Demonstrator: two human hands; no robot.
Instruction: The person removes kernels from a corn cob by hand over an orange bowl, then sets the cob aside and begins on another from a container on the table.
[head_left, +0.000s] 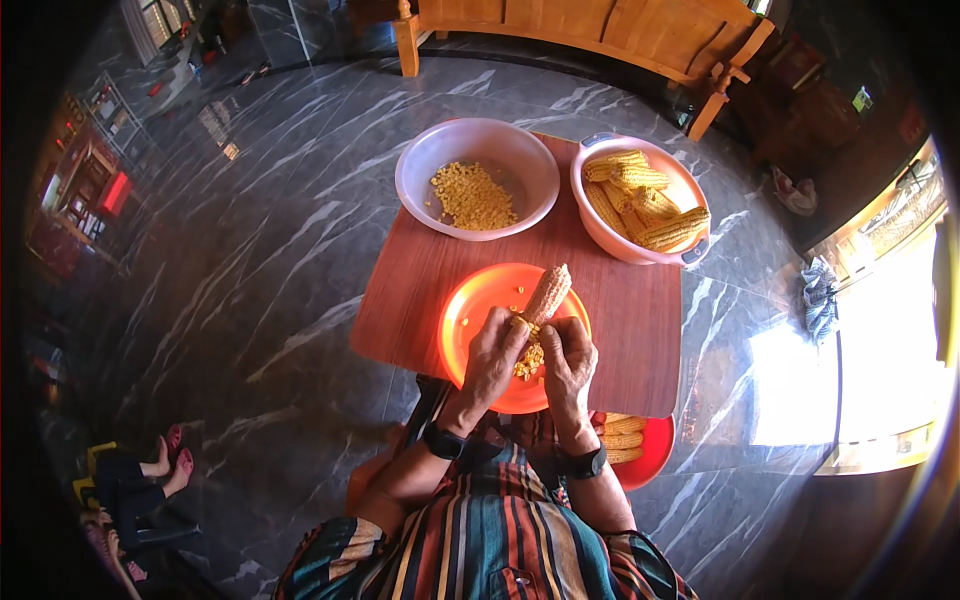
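A corn cob (549, 293), its far end stripped bare and some yellow kernels left near my fingers, is tilted over an orange basin (463, 340). My left hand (492, 352) is closed round the cob from the left, thumb against the kernels. From the right my right hand (570, 362) grips its near part, thumb raised along it. Loose kernels (528, 364) lie in the basin below my hands, with a few more scattered on its bottom. The cob's near end is hidden by my fingers.
The basin stands on a reddish-brown table (640, 340). At the back left is a pale tub (408, 190) of kernels; at the back right, a pink tub (600, 240) holds several unshelled cobs. Beneath the table's near right edge, a red basin (655, 455) holds more cobs. A wooden bench (590, 35) stands beyond.
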